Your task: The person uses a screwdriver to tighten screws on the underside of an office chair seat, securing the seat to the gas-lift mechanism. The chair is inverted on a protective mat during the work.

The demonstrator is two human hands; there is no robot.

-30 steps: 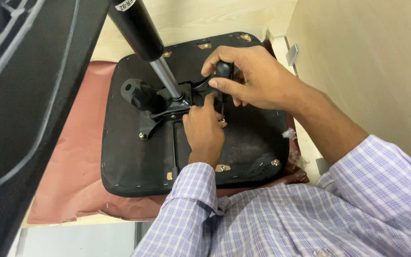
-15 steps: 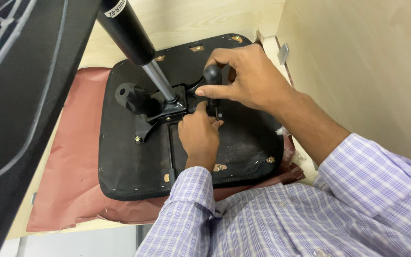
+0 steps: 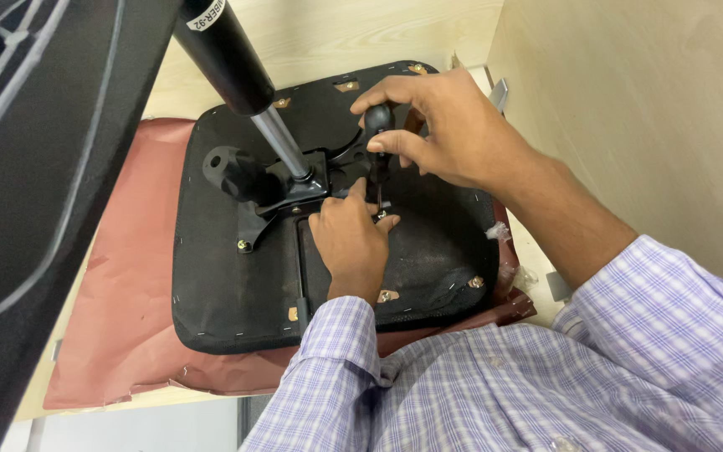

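Right hand [image 3: 453, 134] grips screwdriver [image 3: 378, 142] (upright).

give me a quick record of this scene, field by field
right hand: grips black screwdriver, held upright
left hand: fingers at the screwdriver tip, resting on seat
seat: black, upside down, on red paper
mechanism: black metal plate at seat centre, knob on its left
gas cylinder: rises from the mechanism
surface: pale wood table
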